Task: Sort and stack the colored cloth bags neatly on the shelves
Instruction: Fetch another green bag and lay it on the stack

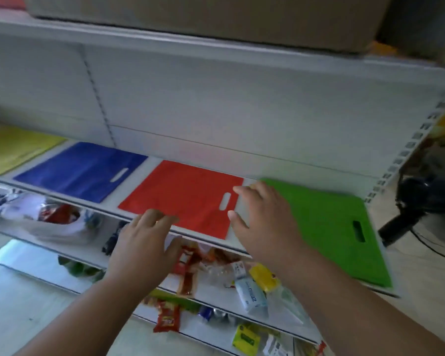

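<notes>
Nearest the camera are two bare forearms, reaching up from 6 o'clock toward the white metal shelf [206, 244]. The left hand [145, 242] hovers at the shelf's front lip, fingers spread and relaxed, their tips at the near edge of the flat red cloth bag with a cut-out handle [183, 196]; whether they press on it, blur hides. The right hand [258, 219] lies at 3 o'clock of that bag, fingers straight and released, thumb near the bag's right corner, grasping nothing.

What could go wrong, as a judgement:
- The red bag's near corner sits at the shelf lip. A sideways push from either hand could slide it off onto the snack packets [188, 268] on the lower shelf.
- The flat green cloth bag with a cut-out handle [326, 227], at 3 o'clock, overhangs the front edge and lies skewed. The right forearm passes beside it, and a brush could drag it down.
- Thin cloth tends to crease or fold under when pushed from one edge, so squaring it may spoil the lie.

Count of cloth piles on this shelf:
- one yellow [13, 147], at 9 o'clock, partly cut off by the frame
- one blue [80, 170], toward 10 o'clock
- one red, at centre
- one green

How many bags lie in each pile cannot be told. All four lie apart, none overlapping. A cardboard box [216, 16] sits on the shelf above, at 12 o'clock.
</notes>
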Action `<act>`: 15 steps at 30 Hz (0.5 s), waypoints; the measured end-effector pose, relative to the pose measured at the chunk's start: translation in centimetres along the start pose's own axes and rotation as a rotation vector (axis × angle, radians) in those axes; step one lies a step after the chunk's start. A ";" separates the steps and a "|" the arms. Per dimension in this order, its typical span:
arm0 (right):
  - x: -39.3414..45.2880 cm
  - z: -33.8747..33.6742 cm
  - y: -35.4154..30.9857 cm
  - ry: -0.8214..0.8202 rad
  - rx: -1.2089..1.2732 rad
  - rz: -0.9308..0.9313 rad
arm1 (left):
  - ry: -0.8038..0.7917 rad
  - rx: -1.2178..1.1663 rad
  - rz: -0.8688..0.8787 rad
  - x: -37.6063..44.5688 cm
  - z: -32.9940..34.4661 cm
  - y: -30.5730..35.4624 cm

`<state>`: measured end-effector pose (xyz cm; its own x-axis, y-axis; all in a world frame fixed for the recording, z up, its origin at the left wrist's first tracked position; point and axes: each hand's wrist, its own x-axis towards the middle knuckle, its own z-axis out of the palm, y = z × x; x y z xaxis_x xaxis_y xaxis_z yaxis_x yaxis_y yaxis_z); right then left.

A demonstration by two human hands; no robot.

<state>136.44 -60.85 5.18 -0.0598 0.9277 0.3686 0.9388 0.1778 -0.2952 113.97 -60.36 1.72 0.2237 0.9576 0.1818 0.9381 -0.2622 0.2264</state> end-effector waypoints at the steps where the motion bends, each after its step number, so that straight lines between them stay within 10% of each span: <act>1: 1.0 0.8 -2.6 -0.002 0.021 -0.033 | 0.005 -0.004 -0.031 -0.7 -1.1 -2.5; 15: 12.1 13.2 -35.0 -0.169 0.237 -0.439 | 0.228 0.131 -0.439 -10.3 -9.1 -32.9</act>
<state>98.33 -51.48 8.35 -0.5022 0.7859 0.3609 0.7120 0.6126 -0.3431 78.38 -62.62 1.06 -0.2482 0.9198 0.3040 0.9593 0.1898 0.2091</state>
